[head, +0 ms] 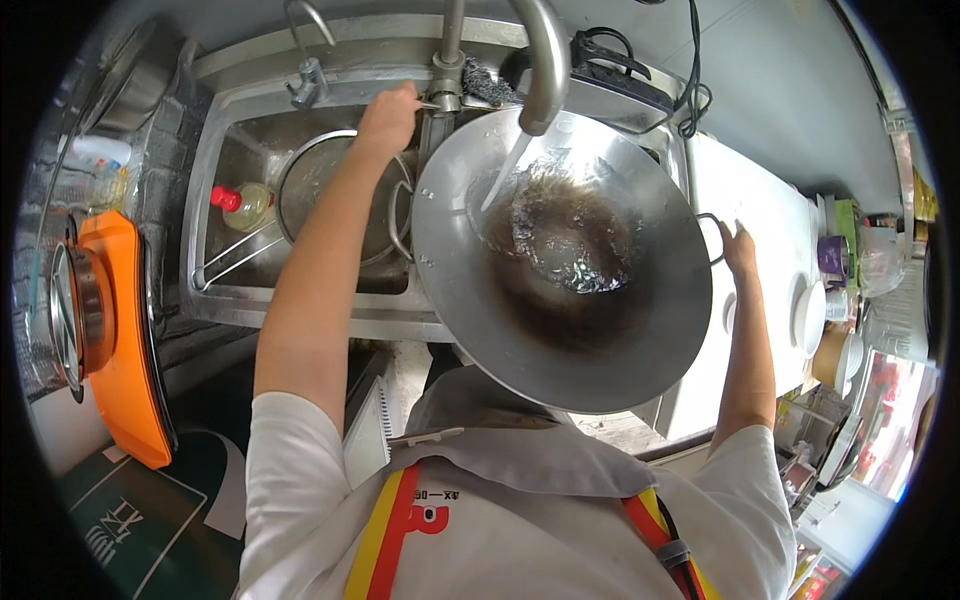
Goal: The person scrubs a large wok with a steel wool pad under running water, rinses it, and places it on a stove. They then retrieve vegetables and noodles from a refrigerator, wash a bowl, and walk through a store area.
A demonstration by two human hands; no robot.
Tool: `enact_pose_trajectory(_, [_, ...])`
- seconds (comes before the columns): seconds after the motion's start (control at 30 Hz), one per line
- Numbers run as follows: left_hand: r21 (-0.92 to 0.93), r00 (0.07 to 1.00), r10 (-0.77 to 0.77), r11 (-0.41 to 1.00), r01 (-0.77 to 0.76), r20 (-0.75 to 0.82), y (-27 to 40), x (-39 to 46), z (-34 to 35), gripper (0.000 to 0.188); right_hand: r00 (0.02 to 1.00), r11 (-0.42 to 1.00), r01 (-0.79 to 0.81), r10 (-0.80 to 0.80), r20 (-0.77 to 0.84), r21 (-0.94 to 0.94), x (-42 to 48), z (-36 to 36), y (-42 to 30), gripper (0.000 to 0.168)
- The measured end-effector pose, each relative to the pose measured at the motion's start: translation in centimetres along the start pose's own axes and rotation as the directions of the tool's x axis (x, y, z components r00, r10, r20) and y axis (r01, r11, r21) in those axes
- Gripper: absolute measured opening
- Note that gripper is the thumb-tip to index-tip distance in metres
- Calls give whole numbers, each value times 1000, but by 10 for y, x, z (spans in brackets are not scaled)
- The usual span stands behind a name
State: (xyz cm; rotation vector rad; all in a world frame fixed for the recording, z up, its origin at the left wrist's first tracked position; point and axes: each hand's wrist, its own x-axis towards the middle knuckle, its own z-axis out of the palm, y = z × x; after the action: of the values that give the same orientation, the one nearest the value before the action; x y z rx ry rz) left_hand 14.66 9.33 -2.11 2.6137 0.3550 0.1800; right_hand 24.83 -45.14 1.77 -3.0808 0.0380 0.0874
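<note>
A large steel wok [465, 315] rests over the right side of the sink, with swirling water [570, 232] in its bowl. From the curved spout [551, 67] of the tall faucet, a stream runs into it. My left hand [388, 124] grips the lever [429, 105] at the faucet's base. At the wok's right side, my right hand [739, 249] holds its dark loop handle [709, 217]. The opposite loop handle [395, 221] hangs over the left basin, near a round strainer [300, 165] partly hidden by my left forearm.
A red-capped bottle [247, 208] lies in the left basin [225, 262]. Behind the wok are a steel-wool scrubber [486, 82] and a metal appliance [600, 94] with a black cord. White bowls [810, 319] stand on the right counter [757, 180]. Orange trays [127, 337] stand at left.
</note>
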Motion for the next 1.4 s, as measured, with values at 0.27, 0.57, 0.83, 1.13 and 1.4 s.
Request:
enact_pose_trajectory(0.27, [-416, 928, -369, 836, 357, 55, -22, -34, -27, 31, 944, 308, -329, 136, 301, 893, -13, 4, -27, 23])
enact_pose_trajectory(0.57, [-589, 745, -556, 481, 649, 368, 4, -140, -12, 23, 940, 78, -338, -26, 341, 938, -29, -95, -48, 15])
enact_pose_trajectory(0.83, [-631, 657, -516, 259, 731, 550, -27, -114, 40, 24, 856, 55, 0, -516, 29, 998, -94, -281, -185, 24])
enact_pose_trajectory(1.13, [-530, 896, -29, 798, 288, 443, -70, -85, 62, 24, 803, -198, -182, -596, 29, 963, -132, -323, -279, 8])
enact_pose_trajectory(1.4, [-379, 742, -514, 643, 665, 430, -50, -31, 15, 29, 947, -552, -220, -318, 41, 805, -119, -238, -189, 23])
